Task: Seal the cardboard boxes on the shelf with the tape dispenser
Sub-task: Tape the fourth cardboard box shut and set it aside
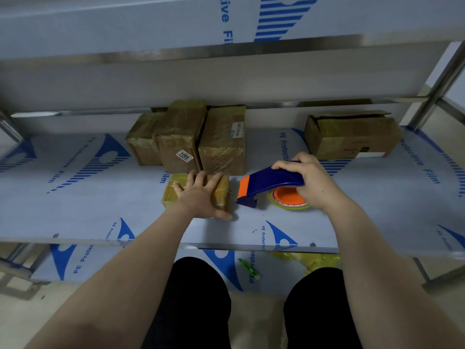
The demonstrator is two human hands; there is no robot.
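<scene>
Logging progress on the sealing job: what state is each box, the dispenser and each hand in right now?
small box: wrapped in yellowish tape, lying flat.
left hand: fingers spread, pressing on the small box.
right hand: grips the tape dispenser.
tape dispenser: held low, nose toward the small box.
three back boxes: taped over, standing together.
far-right box: flaps ajar, unsealed.

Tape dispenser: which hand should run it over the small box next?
Right, probably. The right hand grips the dispenser beside the small box; the left hand lies flat on that box, steadying it.
</scene>
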